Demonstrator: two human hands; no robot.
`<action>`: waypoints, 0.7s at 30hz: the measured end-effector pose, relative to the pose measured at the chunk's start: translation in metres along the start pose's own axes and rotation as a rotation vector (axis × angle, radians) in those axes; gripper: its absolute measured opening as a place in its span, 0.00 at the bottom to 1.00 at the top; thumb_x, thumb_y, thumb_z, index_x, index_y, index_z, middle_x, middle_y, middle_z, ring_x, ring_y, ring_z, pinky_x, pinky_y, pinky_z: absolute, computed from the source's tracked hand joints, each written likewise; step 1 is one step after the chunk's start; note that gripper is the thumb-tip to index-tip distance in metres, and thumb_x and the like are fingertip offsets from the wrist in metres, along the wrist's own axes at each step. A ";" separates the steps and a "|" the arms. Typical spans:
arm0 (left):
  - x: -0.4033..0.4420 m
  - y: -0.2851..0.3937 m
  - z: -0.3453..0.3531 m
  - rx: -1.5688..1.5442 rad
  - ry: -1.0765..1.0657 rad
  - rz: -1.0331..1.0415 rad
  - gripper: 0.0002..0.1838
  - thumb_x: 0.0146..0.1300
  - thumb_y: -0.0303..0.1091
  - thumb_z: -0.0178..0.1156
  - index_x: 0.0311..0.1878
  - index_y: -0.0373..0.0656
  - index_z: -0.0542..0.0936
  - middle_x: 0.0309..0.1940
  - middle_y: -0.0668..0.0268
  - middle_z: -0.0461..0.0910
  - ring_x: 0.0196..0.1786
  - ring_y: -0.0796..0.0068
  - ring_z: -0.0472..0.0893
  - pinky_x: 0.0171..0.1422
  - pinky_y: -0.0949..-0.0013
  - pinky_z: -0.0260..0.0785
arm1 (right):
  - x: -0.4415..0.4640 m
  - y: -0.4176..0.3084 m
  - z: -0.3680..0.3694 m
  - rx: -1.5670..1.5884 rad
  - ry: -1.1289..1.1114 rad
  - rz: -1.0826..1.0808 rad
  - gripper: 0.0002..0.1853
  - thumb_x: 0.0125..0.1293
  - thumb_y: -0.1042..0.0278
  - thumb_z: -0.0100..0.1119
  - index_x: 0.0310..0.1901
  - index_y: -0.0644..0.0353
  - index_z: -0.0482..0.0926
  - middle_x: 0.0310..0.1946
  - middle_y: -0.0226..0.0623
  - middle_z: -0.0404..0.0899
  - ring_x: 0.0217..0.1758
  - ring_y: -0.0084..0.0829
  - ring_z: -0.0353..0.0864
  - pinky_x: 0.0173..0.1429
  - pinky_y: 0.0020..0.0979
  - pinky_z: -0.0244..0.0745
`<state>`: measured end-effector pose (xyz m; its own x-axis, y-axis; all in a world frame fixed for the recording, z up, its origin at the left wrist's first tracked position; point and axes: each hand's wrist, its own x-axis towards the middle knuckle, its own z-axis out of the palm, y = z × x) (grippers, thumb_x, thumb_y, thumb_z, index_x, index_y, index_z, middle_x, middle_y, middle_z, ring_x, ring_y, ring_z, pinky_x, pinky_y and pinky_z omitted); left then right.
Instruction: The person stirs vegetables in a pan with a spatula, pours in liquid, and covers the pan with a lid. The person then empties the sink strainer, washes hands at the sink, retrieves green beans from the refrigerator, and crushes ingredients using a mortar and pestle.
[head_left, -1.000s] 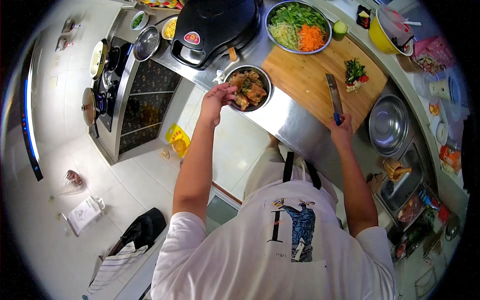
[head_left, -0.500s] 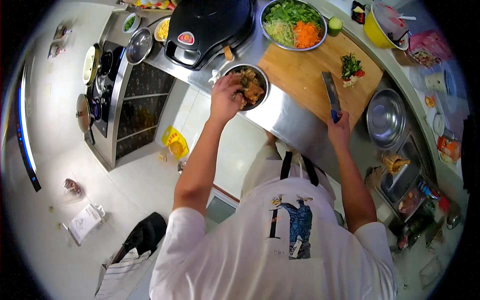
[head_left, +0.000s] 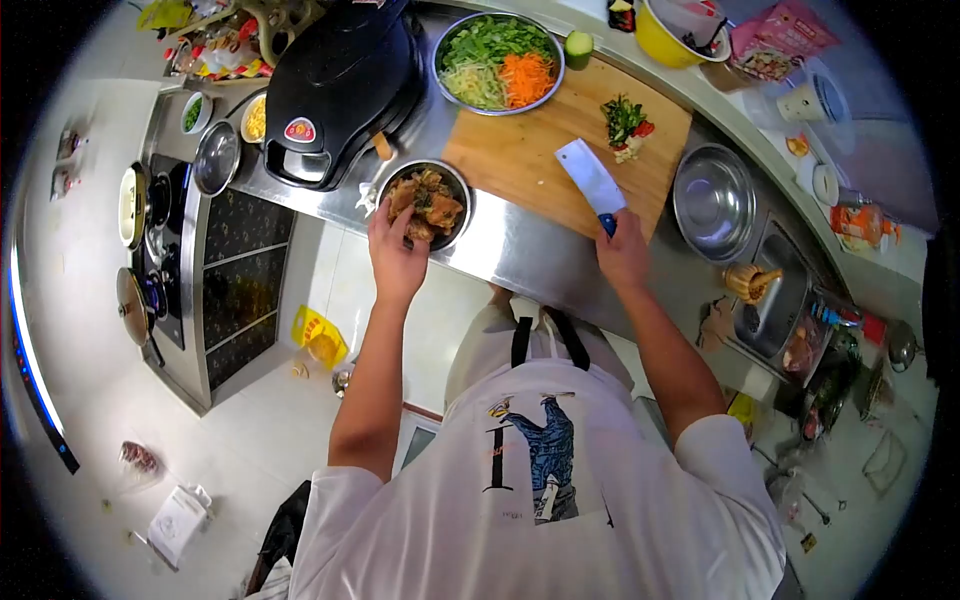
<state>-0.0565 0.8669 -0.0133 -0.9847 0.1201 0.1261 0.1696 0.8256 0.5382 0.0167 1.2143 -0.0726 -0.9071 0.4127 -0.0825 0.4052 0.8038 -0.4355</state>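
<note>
My right hand (head_left: pixel 624 252) is wrapped round the blue handle of a cleaver (head_left: pixel 590 178), whose broad blade lies over the near right part of the wooden cutting board (head_left: pixel 530 150). At the near left rim of a metal bowl (head_left: pixel 463 190) is my left hand (head_left: pixel 398 262), its fingers apart and reaching over the browned meat pieces (head_left: pixel 425 205) inside. Its fingertips are close to the meat; I cannot tell whether they press on it. Chopped green and red peppers with pale bits (head_left: pixel 626 122) sit on the board beyond the blade.
A bowl of shredded greens and carrot (head_left: pixel 500 108) stands at the back of the board, beside a cut green vegetable (head_left: pixel 579 45). The black electric griddle (head_left: pixel 340 90) is to the left. An empty metal basin (head_left: pixel 715 200) and the sink (head_left: pixel 775 260) are at right.
The view has shifted, so the counter sits further left. My left hand has drawn back from over the meat to the bowl's near rim. The cleaver has turned, its blade face showing more.
</note>
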 end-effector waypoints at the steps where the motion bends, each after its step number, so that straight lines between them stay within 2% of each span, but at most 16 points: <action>1: 0.000 0.002 0.001 -0.006 -0.001 0.010 0.20 0.50 0.27 0.60 0.49 0.38 0.78 0.60 0.50 0.68 0.61 0.47 0.66 0.67 0.55 0.59 | 0.002 0.001 0.001 0.005 0.030 -0.043 0.18 0.55 0.64 0.61 0.46 0.58 0.70 0.43 0.45 0.73 0.45 0.50 0.75 0.45 0.46 0.71; 3: -0.001 0.005 0.003 -0.087 -0.034 -0.001 0.19 0.51 0.28 0.60 0.48 0.37 0.79 0.61 0.49 0.68 0.61 0.47 0.68 0.66 0.56 0.61 | 0.004 0.004 0.002 0.008 0.066 -0.074 0.18 0.54 0.65 0.62 0.46 0.58 0.70 0.43 0.45 0.74 0.45 0.50 0.75 0.45 0.46 0.71; 5: -0.001 0.010 0.008 -0.098 -0.044 0.011 0.18 0.52 0.29 0.60 0.48 0.37 0.78 0.60 0.49 0.69 0.59 0.48 0.70 0.63 0.58 0.64 | 0.005 0.001 -0.003 0.065 -0.045 -0.026 0.20 0.55 0.66 0.60 0.49 0.64 0.71 0.50 0.49 0.72 0.52 0.51 0.72 0.54 0.46 0.69; 9: 0.000 0.029 0.019 -0.266 -0.159 0.029 0.16 0.56 0.28 0.61 0.48 0.35 0.78 0.55 0.50 0.73 0.58 0.52 0.73 0.63 0.62 0.63 | 0.009 0.008 0.002 0.042 -0.053 0.013 0.19 0.54 0.65 0.62 0.46 0.63 0.73 0.48 0.49 0.73 0.52 0.50 0.72 0.54 0.46 0.69; 11: 0.000 0.037 0.023 -0.336 -0.221 0.060 0.15 0.56 0.27 0.60 0.47 0.34 0.78 0.54 0.51 0.73 0.56 0.53 0.74 0.62 0.63 0.64 | 0.009 0.010 0.006 0.042 0.070 -0.005 0.17 0.49 0.69 0.62 0.43 0.60 0.77 0.41 0.45 0.75 0.47 0.48 0.75 0.49 0.43 0.71; 15: -0.002 0.049 0.026 -0.402 -0.285 0.093 0.15 0.56 0.26 0.61 0.48 0.34 0.78 0.53 0.52 0.74 0.56 0.56 0.75 0.60 0.65 0.66 | 0.011 0.021 0.010 0.059 0.039 0.078 0.17 0.49 0.69 0.63 0.43 0.60 0.77 0.41 0.45 0.75 0.47 0.47 0.75 0.49 0.42 0.71; 17: -0.003 0.052 0.025 -0.487 -0.326 0.022 0.15 0.57 0.26 0.61 0.48 0.34 0.78 0.53 0.54 0.74 0.53 0.60 0.76 0.57 0.66 0.68 | 0.011 0.024 0.010 0.073 0.023 0.000 0.17 0.49 0.69 0.63 0.43 0.59 0.78 0.40 0.44 0.75 0.46 0.46 0.74 0.49 0.42 0.71; 19: -0.008 0.046 0.032 -0.552 -0.366 -0.026 0.17 0.59 0.28 0.61 0.52 0.36 0.76 0.51 0.58 0.75 0.46 0.72 0.77 0.51 0.72 0.70 | 0.007 0.019 0.003 0.061 0.061 -0.035 0.17 0.49 0.70 0.62 0.43 0.59 0.78 0.39 0.45 0.75 0.45 0.47 0.74 0.48 0.42 0.70; 21: -0.011 0.053 0.025 -0.542 -0.425 -0.119 0.16 0.62 0.29 0.59 0.52 0.37 0.76 0.49 0.61 0.77 0.45 0.74 0.77 0.51 0.73 0.70 | 0.002 0.012 0.006 0.054 0.176 -0.089 0.17 0.50 0.71 0.60 0.44 0.59 0.77 0.38 0.46 0.75 0.43 0.48 0.74 0.47 0.43 0.70</action>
<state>-0.0375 0.9232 -0.0067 -0.9093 0.3425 -0.2363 -0.0530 0.4679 0.8822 0.0194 1.2219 -0.0835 -0.9034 0.4133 0.1144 0.3132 0.8181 -0.4823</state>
